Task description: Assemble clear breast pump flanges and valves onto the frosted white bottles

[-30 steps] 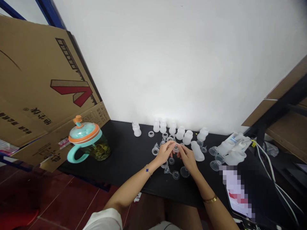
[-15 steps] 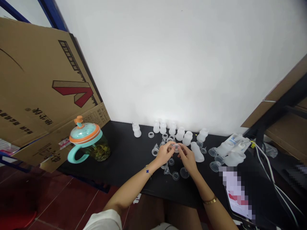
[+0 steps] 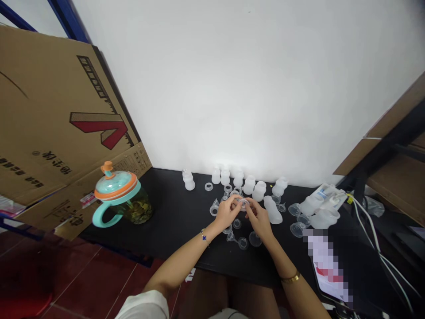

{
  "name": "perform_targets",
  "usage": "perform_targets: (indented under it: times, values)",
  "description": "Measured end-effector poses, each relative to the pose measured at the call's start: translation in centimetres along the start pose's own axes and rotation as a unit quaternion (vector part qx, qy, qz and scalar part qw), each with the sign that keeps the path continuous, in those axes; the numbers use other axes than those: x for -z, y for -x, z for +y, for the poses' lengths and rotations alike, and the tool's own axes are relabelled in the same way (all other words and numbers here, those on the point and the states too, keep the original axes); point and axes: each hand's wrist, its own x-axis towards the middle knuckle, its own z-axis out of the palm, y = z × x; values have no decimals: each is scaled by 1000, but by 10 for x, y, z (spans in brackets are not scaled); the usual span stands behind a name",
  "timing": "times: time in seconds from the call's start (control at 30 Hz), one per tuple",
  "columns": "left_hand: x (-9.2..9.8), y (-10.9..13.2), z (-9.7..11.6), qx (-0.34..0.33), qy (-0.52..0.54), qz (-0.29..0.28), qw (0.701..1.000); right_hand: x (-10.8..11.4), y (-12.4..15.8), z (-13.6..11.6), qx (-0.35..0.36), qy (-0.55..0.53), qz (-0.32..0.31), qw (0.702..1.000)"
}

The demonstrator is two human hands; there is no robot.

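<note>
Between my left hand (image 3: 227,211) and my right hand (image 3: 259,218), the fingertips of both pinch a clear bottle collar ring (image 3: 244,203). Whether a nipple sits inside it is too small to tell. Around my hands lie several more clear rings and nipples, among them a loose nipple with a wide flange (image 3: 243,243) and a round clear cap (image 3: 255,239). A white bottle (image 3: 272,210) lies tilted just right of my right hand. Behind my hands stands a row of white bottles (image 3: 238,178). One bottle with a clear top (image 3: 188,180) is upright further left.
At the left stands a large tea jug (image 3: 133,208) with a turquoise handle, before a cardboard box (image 3: 49,110). To the right are a pack of bottles (image 3: 323,204), white cables (image 3: 372,226) and a phone (image 3: 328,270). A white wall (image 3: 252,88) backs the black table (image 3: 172,230).
The view has shifted very slightly. Both hands stay together on the collar ring, with only small finger movement.
</note>
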Motion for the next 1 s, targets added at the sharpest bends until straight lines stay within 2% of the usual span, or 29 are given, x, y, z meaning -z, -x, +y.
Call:
perform_targets:
  times: [0.23,0.53,1.0]
  values:
    - [2,-1,3,11,12,24,1000,0,0,0,-6,8,3,1000]
    - [1,-2,2,-22,-5,10,1000,-2,0,3,-9,-14,10,1000]
    - [0,0,2,-26,-62,32,997,-2,0,3,1,3,8,1000]
